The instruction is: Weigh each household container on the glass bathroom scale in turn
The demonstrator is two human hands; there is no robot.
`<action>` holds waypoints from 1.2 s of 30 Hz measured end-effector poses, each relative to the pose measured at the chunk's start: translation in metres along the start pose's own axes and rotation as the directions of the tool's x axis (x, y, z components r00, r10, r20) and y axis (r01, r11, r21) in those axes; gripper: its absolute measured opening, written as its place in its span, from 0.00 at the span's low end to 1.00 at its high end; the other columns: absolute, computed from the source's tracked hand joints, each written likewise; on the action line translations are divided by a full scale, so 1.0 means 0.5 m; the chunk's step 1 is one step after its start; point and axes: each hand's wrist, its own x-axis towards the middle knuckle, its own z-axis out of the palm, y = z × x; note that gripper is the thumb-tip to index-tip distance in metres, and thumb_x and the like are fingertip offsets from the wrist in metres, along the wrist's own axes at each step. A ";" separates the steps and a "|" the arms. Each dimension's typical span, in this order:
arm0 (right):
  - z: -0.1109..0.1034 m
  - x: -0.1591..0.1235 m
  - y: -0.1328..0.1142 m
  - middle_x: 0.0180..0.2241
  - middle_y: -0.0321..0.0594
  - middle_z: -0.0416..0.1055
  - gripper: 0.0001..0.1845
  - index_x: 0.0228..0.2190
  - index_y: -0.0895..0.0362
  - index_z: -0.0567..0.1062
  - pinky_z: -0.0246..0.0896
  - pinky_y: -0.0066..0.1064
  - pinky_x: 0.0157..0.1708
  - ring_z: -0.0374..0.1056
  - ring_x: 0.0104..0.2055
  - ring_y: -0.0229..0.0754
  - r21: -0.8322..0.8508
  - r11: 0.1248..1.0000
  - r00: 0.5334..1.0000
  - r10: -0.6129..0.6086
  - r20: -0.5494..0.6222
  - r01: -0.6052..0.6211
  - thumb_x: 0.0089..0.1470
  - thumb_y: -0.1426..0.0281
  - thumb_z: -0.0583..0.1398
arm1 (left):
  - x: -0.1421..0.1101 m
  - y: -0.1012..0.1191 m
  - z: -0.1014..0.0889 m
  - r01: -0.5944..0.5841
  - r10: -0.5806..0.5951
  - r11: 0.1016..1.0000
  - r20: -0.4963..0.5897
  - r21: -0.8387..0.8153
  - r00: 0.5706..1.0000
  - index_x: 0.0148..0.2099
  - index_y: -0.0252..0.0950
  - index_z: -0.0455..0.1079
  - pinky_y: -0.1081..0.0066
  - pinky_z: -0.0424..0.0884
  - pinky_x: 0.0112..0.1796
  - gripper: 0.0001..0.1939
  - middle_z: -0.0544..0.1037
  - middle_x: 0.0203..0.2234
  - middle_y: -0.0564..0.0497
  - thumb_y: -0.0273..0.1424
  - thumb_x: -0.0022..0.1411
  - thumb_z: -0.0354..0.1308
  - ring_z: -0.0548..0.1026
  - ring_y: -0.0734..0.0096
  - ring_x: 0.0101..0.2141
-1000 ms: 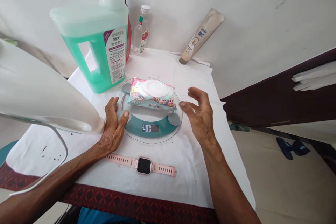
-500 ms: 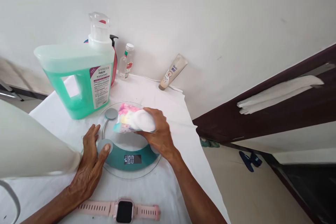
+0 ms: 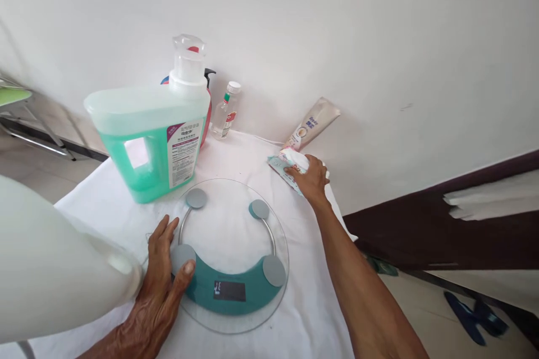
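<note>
My right hand (image 3: 312, 179) is closed around a pack of wet wipes (image 3: 283, 173) with a floral wrapper and white lid, at the table's back right in front of a beige squeeze tube (image 3: 314, 122). Much of the pack is hidden by my fingers. My left hand (image 3: 162, 275) lies with fingers apart at the left edge of a round glass scale (image 3: 229, 235), its thumb on a grey pad. Nothing stands on the scale. Its dark display (image 3: 229, 290) shows only faint marks at the left end.
A big bottle of green liquid (image 3: 138, 179) stands behind the scale's left side, with a red pump bottle (image 3: 206, 123) partly hidden behind it. A small clear bottle (image 3: 223, 115) stands near the wall. A large white rounded object (image 3: 54, 269) fills the left foreground.
My right hand has carried the wipes pack from above the scale to the table's back right. The scale's digits have faded. My left hand stays at the scale; the view has shifted.
</note>
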 end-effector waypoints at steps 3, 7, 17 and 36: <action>0.011 0.003 0.009 0.59 0.60 0.66 0.40 0.52 0.55 0.72 0.47 0.70 0.59 0.54 0.65 0.71 -0.010 1.000 0.999 0.011 0.036 -0.011 0.40 0.50 0.70 | -0.003 0.003 -0.001 0.022 -0.022 1.000 -0.007 -0.019 1.000 0.74 0.46 0.54 0.38 0.61 0.66 0.31 0.52 0.74 0.41 0.48 0.74 0.49 0.57 0.43 0.71; 0.001 -0.007 -0.002 0.60 0.67 0.64 0.48 0.54 0.59 0.70 0.43 0.76 0.58 0.51 0.66 0.78 -0.044 0.999 0.999 0.014 0.049 -0.012 0.37 0.46 0.72 | -0.008 0.003 -0.005 0.065 -0.064 0.997 0.015 -0.051 0.998 0.74 0.49 0.53 0.36 0.56 0.68 0.31 0.50 0.75 0.42 0.47 0.74 0.50 0.56 0.42 0.72; 0.034 -0.175 -0.378 0.64 0.48 0.67 0.44 0.60 0.48 0.67 0.63 0.53 0.61 0.64 0.66 0.55 0.676 0.708 0.817 -0.504 0.279 0.206 0.47 0.45 0.71 | -0.009 -0.018 -0.018 0.035 -0.036 0.999 0.086 0.011 0.996 0.76 0.48 0.47 0.39 0.49 0.71 0.32 0.46 0.75 0.44 0.45 0.76 0.49 0.46 0.49 0.75; 0.119 -0.224 -0.501 0.39 0.35 0.82 0.23 0.39 0.52 0.81 0.73 0.40 0.47 0.76 0.44 0.48 0.891 0.346 0.667 -0.594 0.450 -0.294 0.38 0.65 0.76 | -0.018 -0.053 -0.010 0.023 -0.031 0.997 0.126 0.067 0.992 0.79 0.50 0.38 0.37 0.39 0.72 0.38 0.39 0.78 0.47 0.43 0.75 0.50 0.38 0.50 0.76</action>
